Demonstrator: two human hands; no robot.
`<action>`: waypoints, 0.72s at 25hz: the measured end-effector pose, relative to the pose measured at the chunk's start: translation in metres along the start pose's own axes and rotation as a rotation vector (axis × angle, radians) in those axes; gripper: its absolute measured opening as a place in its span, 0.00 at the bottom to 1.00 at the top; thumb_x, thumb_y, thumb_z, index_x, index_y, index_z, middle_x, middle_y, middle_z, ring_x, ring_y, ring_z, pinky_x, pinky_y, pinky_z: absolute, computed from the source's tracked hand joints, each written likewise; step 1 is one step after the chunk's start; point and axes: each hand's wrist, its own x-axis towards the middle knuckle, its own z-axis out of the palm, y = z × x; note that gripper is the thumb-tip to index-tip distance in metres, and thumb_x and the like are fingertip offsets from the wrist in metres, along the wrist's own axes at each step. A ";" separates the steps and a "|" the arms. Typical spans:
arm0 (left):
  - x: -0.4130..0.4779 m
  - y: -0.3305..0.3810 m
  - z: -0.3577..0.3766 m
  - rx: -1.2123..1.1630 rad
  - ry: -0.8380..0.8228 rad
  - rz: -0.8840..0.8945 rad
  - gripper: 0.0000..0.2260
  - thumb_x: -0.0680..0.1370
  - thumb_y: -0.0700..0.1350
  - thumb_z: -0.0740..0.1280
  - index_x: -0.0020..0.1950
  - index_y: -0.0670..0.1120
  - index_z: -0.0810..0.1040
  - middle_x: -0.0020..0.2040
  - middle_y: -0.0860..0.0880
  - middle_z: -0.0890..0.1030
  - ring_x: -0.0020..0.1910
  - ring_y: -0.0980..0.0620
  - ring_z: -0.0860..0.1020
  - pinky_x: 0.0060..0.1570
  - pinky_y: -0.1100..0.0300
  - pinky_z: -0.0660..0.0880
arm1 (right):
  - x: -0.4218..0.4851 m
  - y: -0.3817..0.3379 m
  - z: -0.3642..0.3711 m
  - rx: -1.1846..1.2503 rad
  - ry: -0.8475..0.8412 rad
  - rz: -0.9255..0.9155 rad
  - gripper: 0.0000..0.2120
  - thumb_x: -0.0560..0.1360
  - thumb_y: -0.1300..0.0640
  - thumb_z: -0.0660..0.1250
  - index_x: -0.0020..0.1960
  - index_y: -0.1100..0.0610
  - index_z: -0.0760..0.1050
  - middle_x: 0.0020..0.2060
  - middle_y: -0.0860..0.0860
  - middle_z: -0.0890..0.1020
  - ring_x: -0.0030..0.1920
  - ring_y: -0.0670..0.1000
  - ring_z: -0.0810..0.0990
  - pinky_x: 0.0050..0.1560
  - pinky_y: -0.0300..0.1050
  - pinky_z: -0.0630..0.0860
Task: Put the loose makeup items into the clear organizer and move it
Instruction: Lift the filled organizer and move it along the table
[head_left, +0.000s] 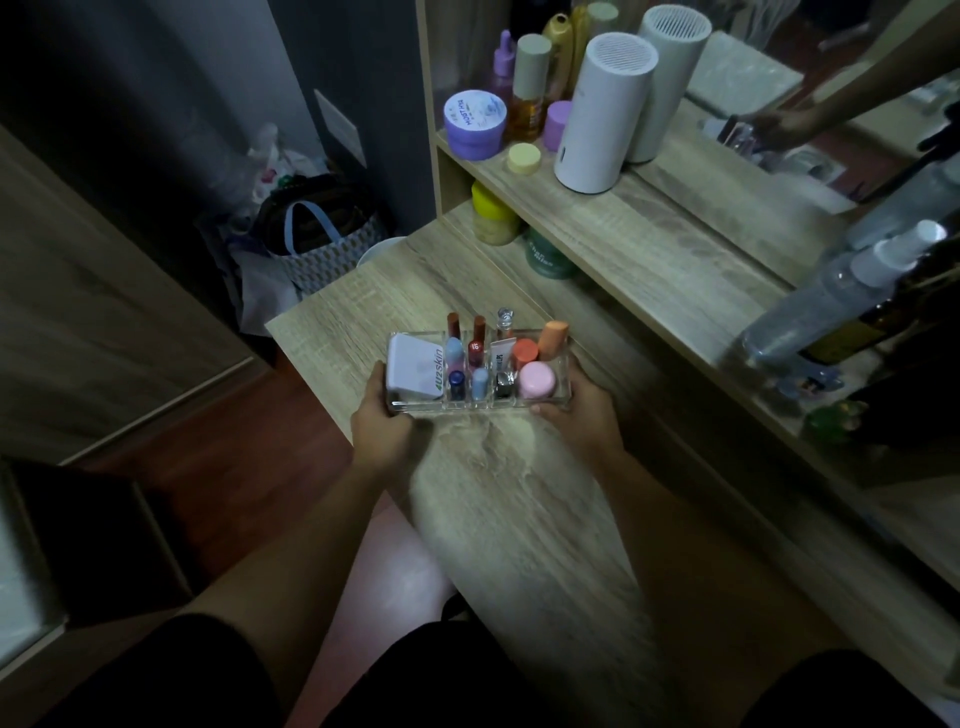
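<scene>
The clear organizer (467, 408) is on or just above the wooden table (519, 493), near its far left corner. It holds a white compact (413, 371), several lipsticks and small tubes (477, 347), a pink round pot (536, 379) and an orange sponge (553, 336). My left hand (382, 423) grips its left end, thumb on the front edge. My right hand (584, 410) grips its right end. I cannot tell whether the organizer touches the table.
A raised shelf (623, 208) behind holds a purple jar (474, 122), bottles, a yellow cap and a white cylinder (602, 111). A mirror (831, 130) stands at right, spray bottles (831, 296) before it. A bag (317, 244) sits on the floor at left.
</scene>
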 end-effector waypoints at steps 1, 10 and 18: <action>0.000 -0.002 -0.001 0.005 -0.008 0.014 0.29 0.63 0.61 0.66 0.64 0.59 0.70 0.48 0.60 0.79 0.46 0.60 0.77 0.46 0.67 0.70 | -0.001 0.000 -0.001 0.004 0.003 -0.004 0.35 0.67 0.65 0.74 0.71 0.57 0.65 0.57 0.57 0.82 0.59 0.55 0.79 0.64 0.50 0.73; 0.001 -0.011 0.005 0.021 -0.103 0.077 0.28 0.69 0.45 0.67 0.68 0.55 0.69 0.55 0.55 0.77 0.53 0.55 0.76 0.53 0.63 0.70 | -0.043 0.014 -0.010 0.054 0.168 0.028 0.41 0.64 0.66 0.76 0.72 0.55 0.63 0.56 0.57 0.83 0.57 0.54 0.80 0.60 0.47 0.76; -0.024 0.006 0.040 0.107 -0.364 0.236 0.31 0.69 0.39 0.73 0.70 0.52 0.68 0.56 0.51 0.80 0.53 0.53 0.78 0.55 0.60 0.73 | -0.112 0.043 -0.040 0.146 0.379 0.111 0.37 0.65 0.66 0.76 0.70 0.57 0.66 0.58 0.57 0.82 0.58 0.51 0.79 0.58 0.41 0.72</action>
